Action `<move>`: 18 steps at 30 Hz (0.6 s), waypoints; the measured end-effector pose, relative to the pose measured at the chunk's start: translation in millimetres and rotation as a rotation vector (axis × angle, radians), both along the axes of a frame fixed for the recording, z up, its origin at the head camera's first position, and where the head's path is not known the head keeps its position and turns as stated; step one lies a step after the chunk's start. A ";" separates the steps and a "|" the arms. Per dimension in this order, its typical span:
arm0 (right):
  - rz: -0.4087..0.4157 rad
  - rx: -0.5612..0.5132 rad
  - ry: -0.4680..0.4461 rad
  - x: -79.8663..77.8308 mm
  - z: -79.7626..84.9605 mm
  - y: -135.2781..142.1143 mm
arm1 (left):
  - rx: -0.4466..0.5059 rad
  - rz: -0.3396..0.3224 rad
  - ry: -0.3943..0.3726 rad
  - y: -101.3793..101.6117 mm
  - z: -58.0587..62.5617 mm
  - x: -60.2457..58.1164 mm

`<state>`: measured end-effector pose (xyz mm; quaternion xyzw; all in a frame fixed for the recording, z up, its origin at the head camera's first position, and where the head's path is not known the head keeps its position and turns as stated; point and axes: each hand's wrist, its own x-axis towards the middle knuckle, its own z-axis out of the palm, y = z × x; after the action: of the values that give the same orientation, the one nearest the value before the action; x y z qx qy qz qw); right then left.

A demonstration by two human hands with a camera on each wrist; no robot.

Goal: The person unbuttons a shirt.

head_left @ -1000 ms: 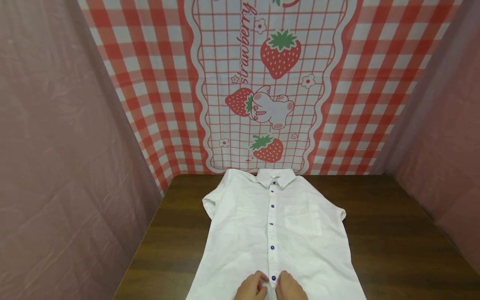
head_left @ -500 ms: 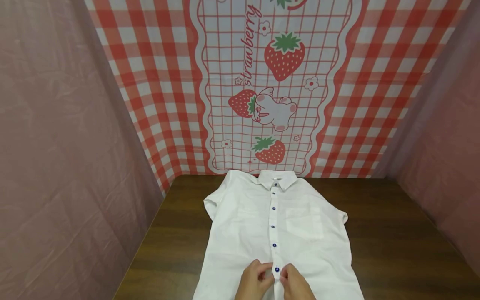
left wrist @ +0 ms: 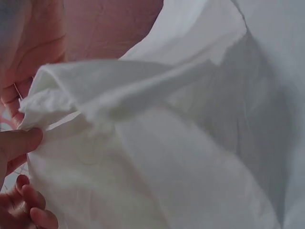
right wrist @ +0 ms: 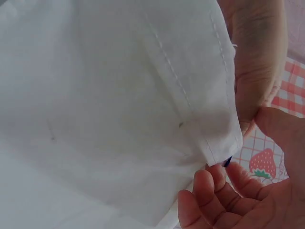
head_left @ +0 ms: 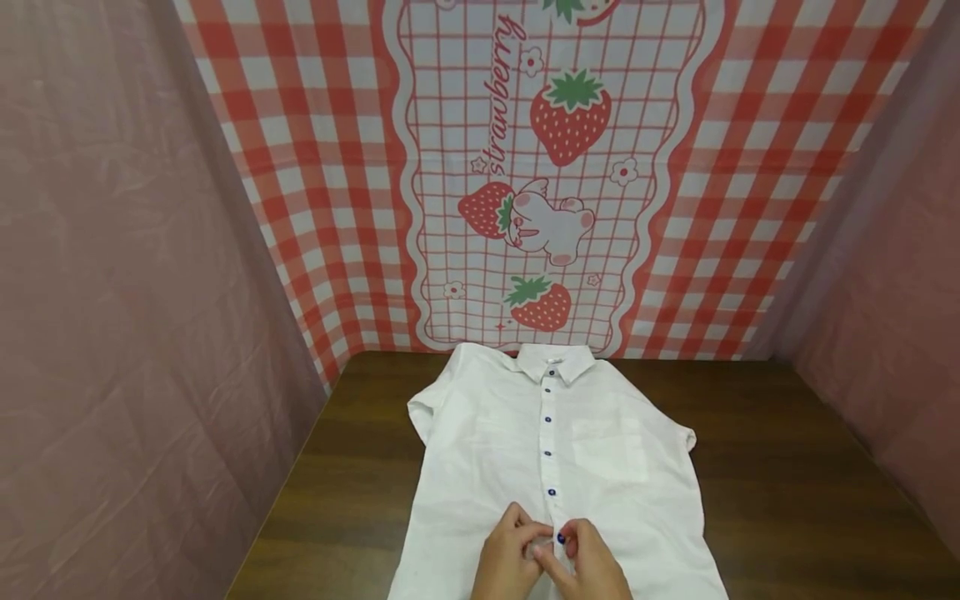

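A white short-sleeved shirt (head_left: 480, 467) with blue buttons lies front up, its collar toward the back wall. At the lower part of its front strip, my left hand (head_left: 504, 557) pinches the fabric edge between thumb and fingers. My right hand (head_left: 596, 568) is beside it, curled fingers holding the fabric at a blue button (head_left: 561, 538), its thumb stretched across toward the left hand. In the right wrist view, the button (right wrist: 228, 161) peeks out at the lifted corner of the cloth, right at the fingertips. The left wrist view shows the shirt fabric (left wrist: 190, 157) raised in folds.
The shirt rests on a dark wood table (head_left: 787, 467). Behind stands a wall cloth (head_left: 315, 167) with red checks and strawberries. Pink curtains (head_left: 135, 333) hang at both sides.
The right thumb has stretched left toward the left hand, and the hands are closer together. The lower button has shifted slightly right with the fabric.
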<state>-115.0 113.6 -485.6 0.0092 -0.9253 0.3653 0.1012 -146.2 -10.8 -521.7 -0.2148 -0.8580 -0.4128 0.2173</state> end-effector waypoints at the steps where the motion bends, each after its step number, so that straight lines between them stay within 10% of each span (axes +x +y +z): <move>1: -0.009 0.010 0.000 -0.2 -0.7 -0.3 | -0.019 -0.003 -0.004 0.0 0.3 -0.1; 13: -0.073 0.105 0.160 -2.3 -8.1 2.3 | -0.098 -0.057 0.177 -1.0 -1.2 -3.9; 18: -0.070 0.156 0.179 -2.8 -8.2 2.0 | -0.087 -0.081 0.137 0.6 -2.4 -2.6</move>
<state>-117.8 115.6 -493.8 0.0174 -0.9380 0.2860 0.1949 -148.7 -10.2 -524.0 -0.2864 -0.8488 -0.3682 0.2488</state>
